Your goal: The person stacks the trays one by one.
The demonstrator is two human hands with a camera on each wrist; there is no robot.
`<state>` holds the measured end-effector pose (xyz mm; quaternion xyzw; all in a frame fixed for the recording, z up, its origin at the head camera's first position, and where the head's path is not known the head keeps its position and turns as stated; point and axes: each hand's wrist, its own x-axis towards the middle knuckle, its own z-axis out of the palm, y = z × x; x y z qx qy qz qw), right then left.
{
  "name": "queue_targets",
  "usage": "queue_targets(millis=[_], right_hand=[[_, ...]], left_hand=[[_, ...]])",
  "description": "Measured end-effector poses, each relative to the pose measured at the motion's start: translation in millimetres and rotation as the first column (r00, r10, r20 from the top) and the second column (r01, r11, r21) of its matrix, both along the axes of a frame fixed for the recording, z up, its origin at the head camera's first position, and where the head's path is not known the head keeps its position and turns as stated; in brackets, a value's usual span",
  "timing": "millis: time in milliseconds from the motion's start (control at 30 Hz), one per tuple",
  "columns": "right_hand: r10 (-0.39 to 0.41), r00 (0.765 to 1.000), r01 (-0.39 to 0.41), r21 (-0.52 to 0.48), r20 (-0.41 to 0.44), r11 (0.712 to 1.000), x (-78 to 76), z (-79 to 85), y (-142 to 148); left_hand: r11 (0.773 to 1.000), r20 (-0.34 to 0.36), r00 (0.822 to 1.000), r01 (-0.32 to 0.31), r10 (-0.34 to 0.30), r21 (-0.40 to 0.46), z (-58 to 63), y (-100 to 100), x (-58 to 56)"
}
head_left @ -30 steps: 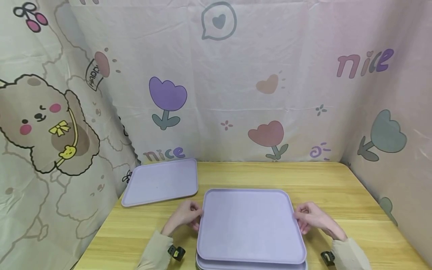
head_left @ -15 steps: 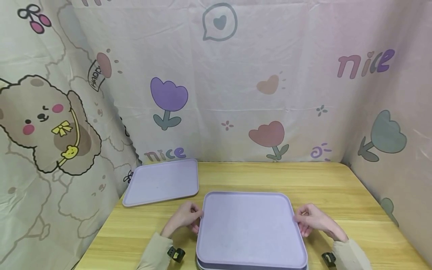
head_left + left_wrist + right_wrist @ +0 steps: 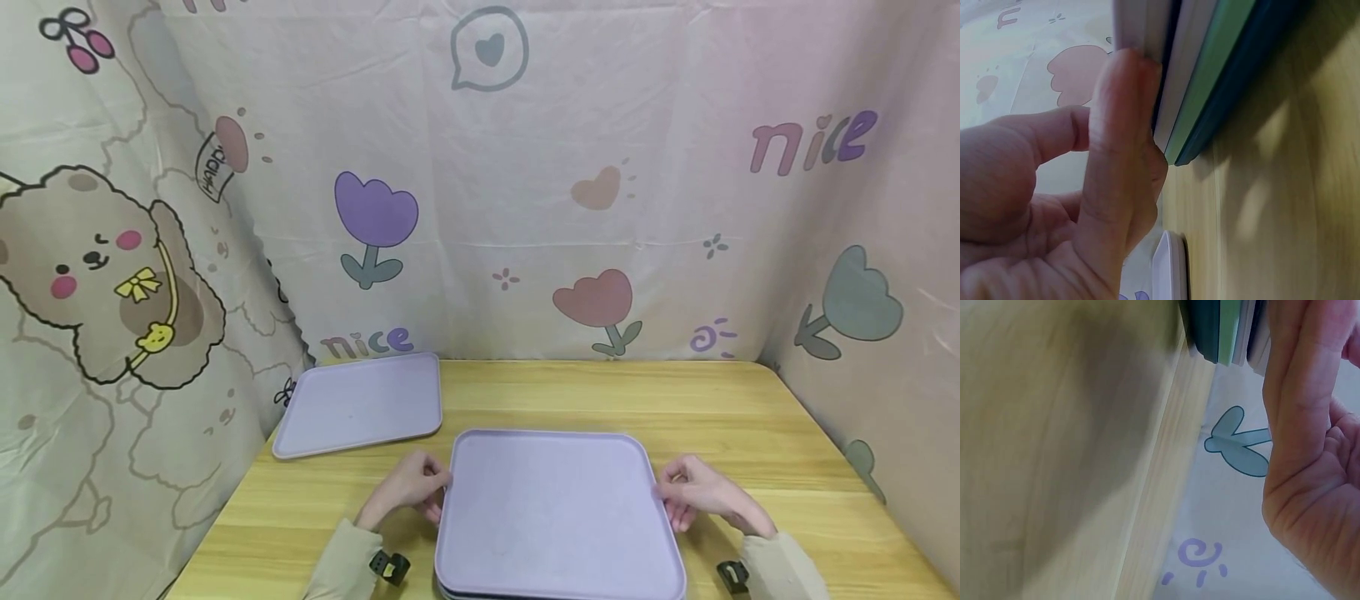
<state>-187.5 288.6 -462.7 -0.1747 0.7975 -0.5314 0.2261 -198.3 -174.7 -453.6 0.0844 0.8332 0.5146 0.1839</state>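
Observation:
A lavender rectangular tray (image 3: 558,512) lies on top of a stack near the front of the table in the head view. My left hand (image 3: 415,485) pinches its left edge. Opposite, the right hand (image 3: 697,492) holds its right edge with bent fingers. From the left wrist, more layers show under the top tray: a pale one, a green tray (image 3: 1210,69) and a dark teal tray (image 3: 1244,75) at the bottom. In the right wrist view the hand (image 3: 1310,425) hides most of the stack; the ends of the green and teal trays stay visible.
Another lavender tray (image 3: 360,404) lies at the table's back left corner, apart from the stack. The wooden table (image 3: 600,392) meets a patterned cloth (image 3: 480,167) at the back, with more cloth on both sides.
The top lavender tray has come down and slightly toward the front edge, closing the gap over the tray beneath. Both hands have lowered a little with it, still at its sides.

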Motion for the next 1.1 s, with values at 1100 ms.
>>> queue_targets(millis=[1100], right_hand=[[0.021, 1.000, -0.021, 0.048, 0.014, 0.999, 2.6, 1.8, -1.5]], left_hand=[[0.996, -0.041, 0.999, -0.011, 0.007, -0.086, 2.6, 7.1, 8.1]])
